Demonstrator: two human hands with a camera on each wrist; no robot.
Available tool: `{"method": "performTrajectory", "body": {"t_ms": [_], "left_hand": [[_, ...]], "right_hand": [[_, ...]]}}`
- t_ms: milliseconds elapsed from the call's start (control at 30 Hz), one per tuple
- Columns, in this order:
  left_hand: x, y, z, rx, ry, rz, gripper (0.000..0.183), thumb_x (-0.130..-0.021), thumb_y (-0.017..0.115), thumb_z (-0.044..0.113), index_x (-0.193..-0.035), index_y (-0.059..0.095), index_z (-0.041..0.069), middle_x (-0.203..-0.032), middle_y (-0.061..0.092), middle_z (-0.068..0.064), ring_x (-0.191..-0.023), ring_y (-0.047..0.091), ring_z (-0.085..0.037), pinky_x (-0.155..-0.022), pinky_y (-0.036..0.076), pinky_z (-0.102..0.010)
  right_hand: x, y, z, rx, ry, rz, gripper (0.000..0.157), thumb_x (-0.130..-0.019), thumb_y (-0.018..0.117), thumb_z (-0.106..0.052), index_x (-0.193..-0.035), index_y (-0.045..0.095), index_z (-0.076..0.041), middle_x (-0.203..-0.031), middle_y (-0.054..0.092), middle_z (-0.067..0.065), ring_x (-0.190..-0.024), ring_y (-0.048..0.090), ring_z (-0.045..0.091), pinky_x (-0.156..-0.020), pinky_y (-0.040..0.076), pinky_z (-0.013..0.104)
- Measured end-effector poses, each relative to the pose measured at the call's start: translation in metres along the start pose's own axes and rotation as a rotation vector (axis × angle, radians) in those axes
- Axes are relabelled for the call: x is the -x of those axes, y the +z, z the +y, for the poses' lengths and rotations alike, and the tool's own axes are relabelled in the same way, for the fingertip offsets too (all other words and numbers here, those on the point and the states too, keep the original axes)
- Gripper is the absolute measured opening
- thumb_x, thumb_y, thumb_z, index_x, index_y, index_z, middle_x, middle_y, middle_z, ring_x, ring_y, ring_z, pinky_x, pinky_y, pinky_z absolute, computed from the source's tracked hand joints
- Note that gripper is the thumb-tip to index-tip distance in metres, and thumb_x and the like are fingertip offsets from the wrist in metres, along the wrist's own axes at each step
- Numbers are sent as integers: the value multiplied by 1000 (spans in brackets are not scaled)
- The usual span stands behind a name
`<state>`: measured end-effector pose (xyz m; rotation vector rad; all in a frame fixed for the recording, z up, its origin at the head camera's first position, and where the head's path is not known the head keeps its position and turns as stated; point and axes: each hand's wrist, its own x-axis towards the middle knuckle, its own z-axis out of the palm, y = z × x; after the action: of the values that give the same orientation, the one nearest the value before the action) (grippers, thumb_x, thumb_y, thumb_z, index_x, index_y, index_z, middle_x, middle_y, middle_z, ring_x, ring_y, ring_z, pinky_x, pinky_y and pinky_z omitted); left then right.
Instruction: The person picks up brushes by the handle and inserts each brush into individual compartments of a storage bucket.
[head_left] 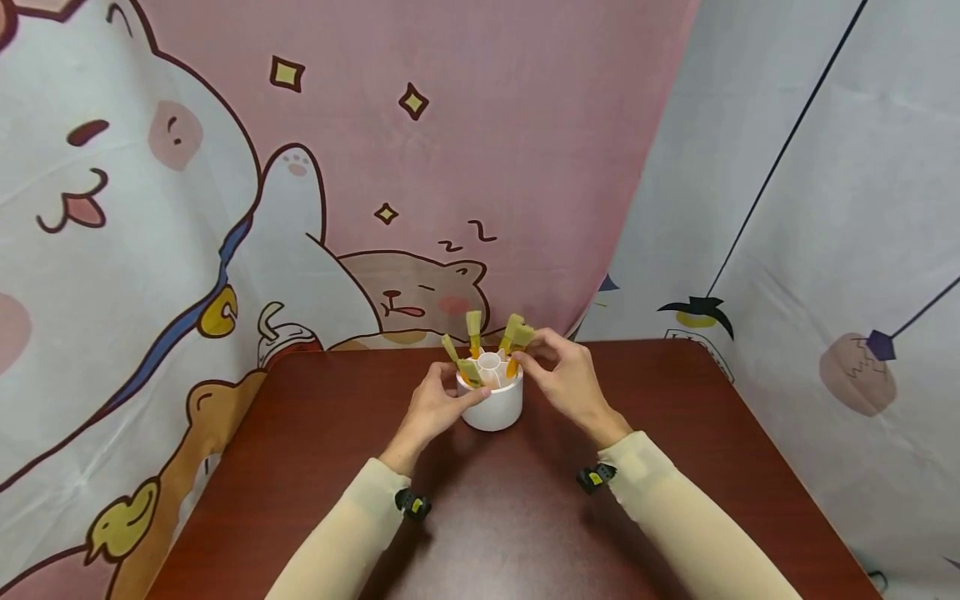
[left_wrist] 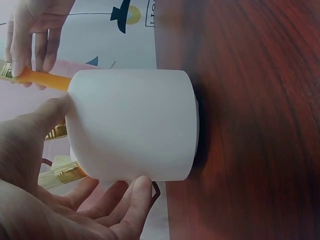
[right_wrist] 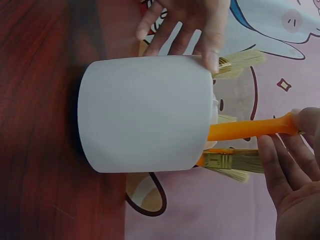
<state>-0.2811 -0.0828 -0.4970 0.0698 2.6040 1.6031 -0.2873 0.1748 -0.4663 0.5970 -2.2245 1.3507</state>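
Note:
A round white holder (head_left: 492, 413) with several compartments inside stands upright on the table. Several paintbrushes with orange handles lean in it, bristles up, one paintbrush (head_left: 474, 329) at its back. My left hand (head_left: 429, 406) holds the holder at its left, thumb on the rim and fingers against the side. On the opposite side, my right hand (head_left: 573, 382) pinches a paintbrush near the top of its orange handle (right_wrist: 245, 129). That handle's lower end is at the holder's rim; the wall hides its tip. Beside it in the right wrist view stands another paintbrush (right_wrist: 232, 161).
The dark red-brown wooden table (head_left: 510, 533) reaches back to a hanging cloth (head_left: 525, 167) printed with cartoon animals. A pale cloth (head_left: 810, 208) hangs along the right side. Small black devices are strapped at both wrists.

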Motion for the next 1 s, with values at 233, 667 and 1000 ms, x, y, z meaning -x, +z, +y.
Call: {"method": "performTrajectory", "body": {"t_ms": [233, 667, 1000], "left_hand": [[0, 0, 2, 7, -1, -2, 90, -98, 95, 49, -162, 52, 3, -163, 66, -23, -136, 79, -37, -107, 68, -52], [1, -1, -1, 0, 0, -7, 88, -98, 94, 50, -160, 52, 4, -160, 67, -24, -135, 79, -36, -105, 68, -51], [1, -2, 0, 4, -2, -11, 86, -98, 94, 51, -159, 53, 7, -157, 69, -22, -134, 79, -35, -103, 68, -50]], "right_hand": [[0, 4, 5, 15, 17, -19, 18, -102, 91, -8, -118, 82, -11, -110, 90, 9, -105, 90, 29, -93, 72, 48], [7, 11, 6, 67, -59, -58, 19, -102, 92, -11, -119, 84, -15, -111, 91, 4, -101, 89, 21, -90, 73, 46], [10, 16, 12, 79, -80, -84, 23, -102, 92, -8, -123, 85, -14, -111, 91, 4, -100, 88, 21, -88, 73, 46]]}}
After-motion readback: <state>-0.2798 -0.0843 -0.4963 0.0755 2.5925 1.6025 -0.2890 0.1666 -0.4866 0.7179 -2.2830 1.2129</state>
